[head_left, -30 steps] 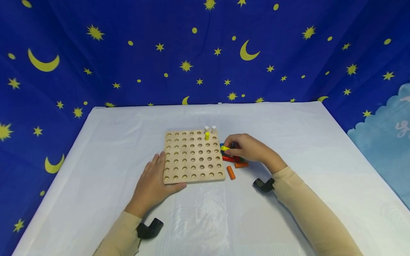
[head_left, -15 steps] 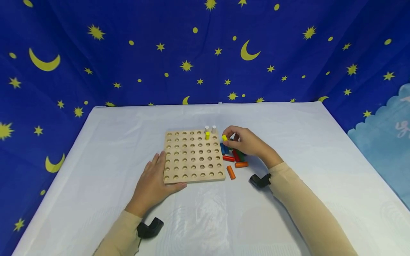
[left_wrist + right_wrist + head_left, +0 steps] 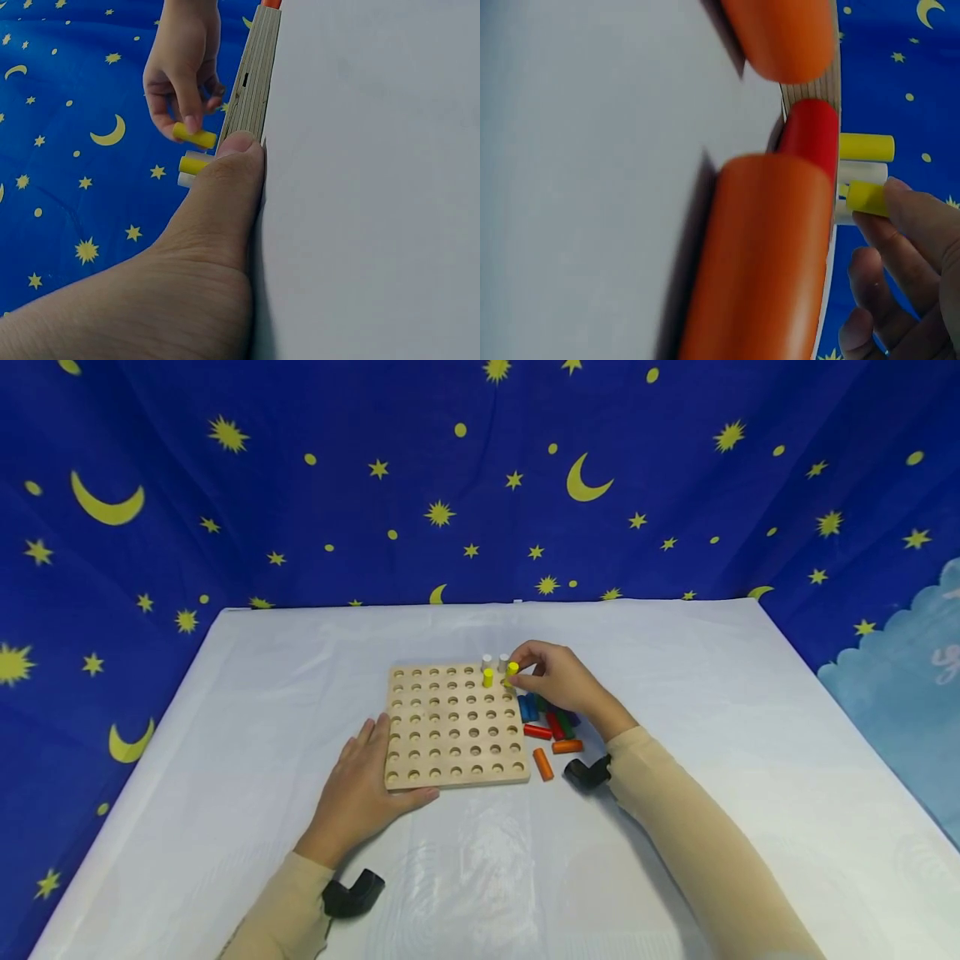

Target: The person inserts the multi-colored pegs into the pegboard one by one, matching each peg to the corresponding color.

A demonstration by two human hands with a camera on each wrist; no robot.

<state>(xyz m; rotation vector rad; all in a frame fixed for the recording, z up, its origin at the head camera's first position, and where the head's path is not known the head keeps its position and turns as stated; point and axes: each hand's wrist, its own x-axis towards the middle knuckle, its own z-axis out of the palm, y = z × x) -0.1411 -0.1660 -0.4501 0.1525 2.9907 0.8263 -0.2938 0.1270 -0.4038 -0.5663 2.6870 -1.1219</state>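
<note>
A square wooden pegboard (image 3: 457, 782) with rows of round holes lies on the table. My left hand (image 3: 356, 793) rests at its front left corner, fingers straight along the left side and thumb (image 3: 229, 172) against the front edge. Between thumb and fingers my right hand (image 3: 564, 681) pinches a yellow peg (image 3: 867, 199), held upright at the second row's right end. In the left wrist view this peg's lower end is right at the board's surface. Beside it stands another yellow peg (image 3: 488, 677), with two white pegs (image 3: 487, 661) behind in the back row.
Right of the board lies a loose pile of blue pegs (image 3: 528, 707), red pegs (image 3: 537, 732) and green ones. Two orange pegs (image 3: 567, 747) lie nearer the front. Black wrist mounts (image 3: 354, 894) stick out from both sleeves. A blue starry cloth (image 3: 337, 485) hangs behind the white table.
My right hand has carried the yellow peg from the pile, back and left, to the board's right edge, turning it upright. The left hand and board have stayed put.
</note>
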